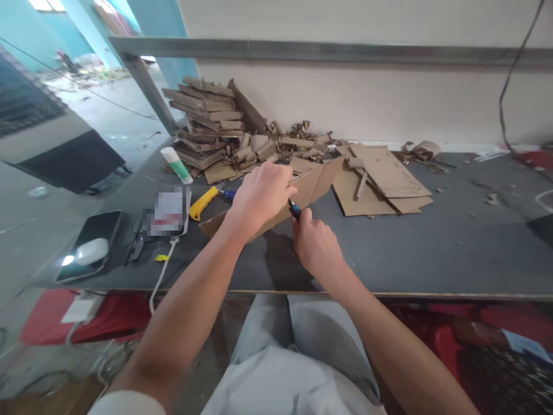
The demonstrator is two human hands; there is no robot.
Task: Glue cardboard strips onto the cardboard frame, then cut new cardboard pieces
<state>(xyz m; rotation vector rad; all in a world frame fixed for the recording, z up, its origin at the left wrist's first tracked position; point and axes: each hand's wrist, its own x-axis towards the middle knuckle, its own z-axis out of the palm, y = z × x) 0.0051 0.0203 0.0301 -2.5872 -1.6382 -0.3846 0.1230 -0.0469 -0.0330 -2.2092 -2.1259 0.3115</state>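
My left hand [265,193] is closed over the upper edge of a cardboard sheet [317,184], which stands tilted on its edge above the table. Wrapped in my right hand [317,239] is a slim black-and-blue tool [295,210] that looks like a cutter. Its upper end points at the cardboard just below my left fingers, and whether it has gone into the sheet is hidden. To the left of my left hand lie a yellow-handled tool [203,203] and a blue-handled screwdriver [227,194].
Stacked cardboard strips [211,115] and scraps [263,147] stand at the back, near a glue stick [177,166]. Flat cardboard pieces [389,173] lie right of centre. A phone [97,230] with a white mouse-like object [92,251], and a white cable [166,268], are at left.
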